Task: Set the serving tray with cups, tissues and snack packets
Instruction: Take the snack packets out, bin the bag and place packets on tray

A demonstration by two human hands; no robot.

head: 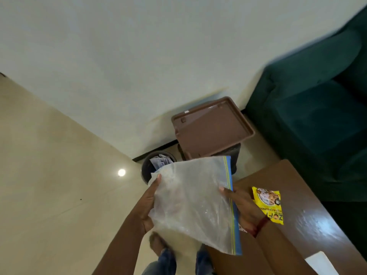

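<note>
From the head camera we look down at both our hands, which hold a clear zip bag (190, 203) up in front of us. Our left hand (147, 205) grips the bag's closed end, thumb pressed on top and fingers curled underneath. Our right hand (241, 205) pinches the bag at its blue and green zip strip, the thumb on the near face and the rest of the fingers hidden behind the plastic. The bag looks cloudy, and we cannot tell what is inside it.

A yellow snack packet (268, 205) lies on the wooden table (309, 215), near the table's left edge and just beside our right wrist, which wears a red thread (260, 225). A white object (321, 262) sits at the table's near edge, cut off by the frame.

Beyond the bag a brown tray (212, 124) leans upright against the white wall (139, 66). A dark bin (153, 167) with paper in it stands on the floor (49, 175) left of the tray, partly behind the bag. A green sofa (317, 116) fills the right side.
</note>
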